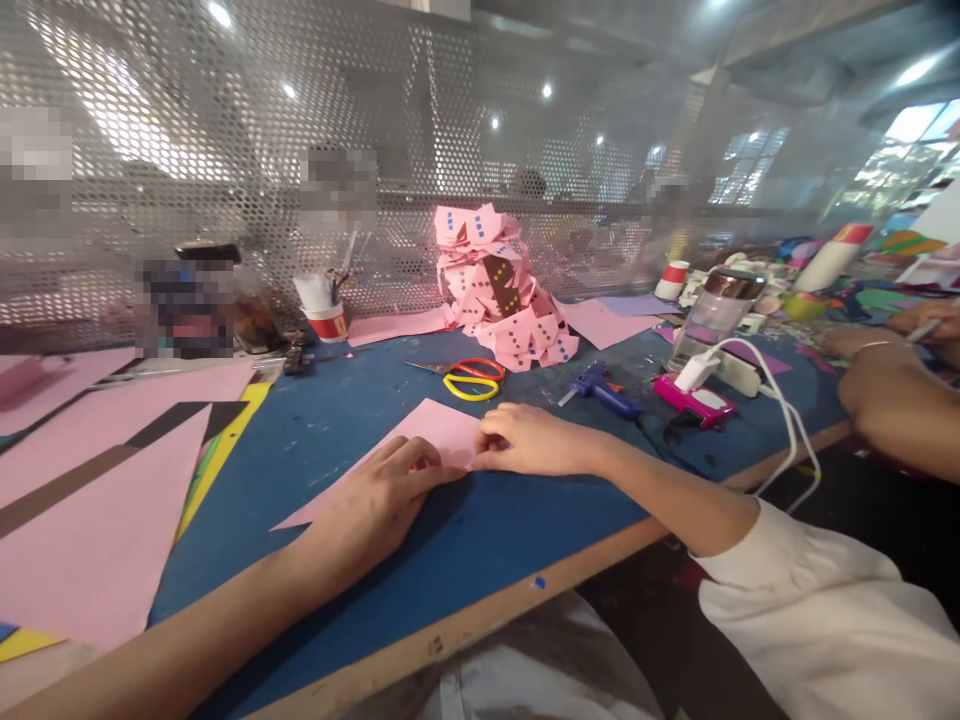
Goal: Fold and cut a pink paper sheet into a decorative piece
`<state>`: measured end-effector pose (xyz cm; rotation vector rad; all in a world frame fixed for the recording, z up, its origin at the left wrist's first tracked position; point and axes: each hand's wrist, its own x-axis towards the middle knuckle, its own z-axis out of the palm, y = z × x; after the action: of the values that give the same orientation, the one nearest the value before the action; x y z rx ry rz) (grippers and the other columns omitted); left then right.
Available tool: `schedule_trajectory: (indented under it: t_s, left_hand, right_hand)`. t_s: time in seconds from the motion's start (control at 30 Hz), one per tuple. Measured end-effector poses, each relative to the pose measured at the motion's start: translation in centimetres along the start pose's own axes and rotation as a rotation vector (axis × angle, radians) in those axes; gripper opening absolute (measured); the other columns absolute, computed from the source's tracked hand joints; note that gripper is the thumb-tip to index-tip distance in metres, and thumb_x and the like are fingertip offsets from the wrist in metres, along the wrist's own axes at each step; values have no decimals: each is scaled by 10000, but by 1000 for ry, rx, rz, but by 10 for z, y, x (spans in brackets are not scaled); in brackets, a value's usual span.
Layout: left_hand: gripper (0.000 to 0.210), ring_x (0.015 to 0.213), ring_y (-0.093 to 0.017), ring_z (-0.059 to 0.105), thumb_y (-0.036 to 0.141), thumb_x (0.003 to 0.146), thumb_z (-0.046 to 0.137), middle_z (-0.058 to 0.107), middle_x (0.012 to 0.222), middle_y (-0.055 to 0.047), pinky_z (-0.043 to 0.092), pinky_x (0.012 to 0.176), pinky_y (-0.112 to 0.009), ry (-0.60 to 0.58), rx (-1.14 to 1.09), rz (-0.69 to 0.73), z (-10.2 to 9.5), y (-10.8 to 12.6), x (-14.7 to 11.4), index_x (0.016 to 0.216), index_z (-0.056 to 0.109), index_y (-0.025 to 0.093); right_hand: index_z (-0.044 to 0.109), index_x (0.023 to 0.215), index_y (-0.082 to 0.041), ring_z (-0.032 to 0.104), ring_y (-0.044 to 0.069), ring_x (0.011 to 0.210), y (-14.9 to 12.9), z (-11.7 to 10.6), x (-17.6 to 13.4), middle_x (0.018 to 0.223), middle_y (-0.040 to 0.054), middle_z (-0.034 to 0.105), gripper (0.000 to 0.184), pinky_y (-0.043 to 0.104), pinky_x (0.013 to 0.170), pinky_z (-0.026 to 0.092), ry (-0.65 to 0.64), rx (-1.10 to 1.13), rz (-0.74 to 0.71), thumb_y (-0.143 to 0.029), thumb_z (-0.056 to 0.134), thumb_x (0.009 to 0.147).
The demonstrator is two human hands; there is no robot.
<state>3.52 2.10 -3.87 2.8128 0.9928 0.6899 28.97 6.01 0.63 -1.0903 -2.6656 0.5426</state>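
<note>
A pink sheet of paper (pixel 441 428) lies on the blue tabletop, a long corner pointing left. My left hand (pixel 379 492) rests on it, fingers bent and thumb pressed along the near edge. Close beside that thumb, my right hand (pixel 534 440) is closed, its fingertips pinching the same edge. Just beyond the paper are scissors (pixel 475 380) with red and yellow handles. A blue glue gun (pixel 604 390) lies right of them. Behind stands a layered pink paper construction (pixel 504 290) with small coloured squares stuck on. My palms hide part of the sheet.
Large pink sheets (pixel 97 540) cover the left side. A cup of tools (pixel 324 310) stands against the perforated metal screen (pixel 360 120). Rightward are a magenta power strip (pixel 697 402) with white cables, a clear jar (pixel 712 315) and another person's arm (pixel 892 400).
</note>
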Motion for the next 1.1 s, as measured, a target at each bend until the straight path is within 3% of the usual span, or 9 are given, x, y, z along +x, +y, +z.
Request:
schedule_trajectory:
  t_s: [0.2,0.4,0.7,1.1]
  left_hand:
    - [249,1014,-195,590,189,1046,395,644,1078,-56,482,893,-331,19,-62,-73,-3,2,0,1133,627,217]
    - [180,933,-205,568,223,1015,454,633,954,-36,455,823,-334,24,-27,-141,-6,4,1,925,609,210]
    - [153,917,-222,548,279,986,516,624,938,-32,424,797,-348,16,-16,-259,-5,3,0,879,603,214]
    - [149,922,-211,544,288,1004,533,634,952,-24,422,819,-336,-14,4,-260,-10,3,-2,905,614,212]
  right_hand:
    - [695,847,-179,584,150,778,-1,8,12,856,26,687,138,252,662,374,-38,73,18,-315,711,863]
    - [683,828,-181,561,140,753,4,16,11,810,20,671,196,252,665,362,48,79,-21,-363,695,898]
    - [646,775,-184,534,141,760,4,27,11,748,3,645,218,255,688,353,137,30,-56,-349,709,903]
    - [641,789,-174,520,141,768,-4,31,12,787,10,644,195,266,722,370,159,40,-98,-305,711,915]
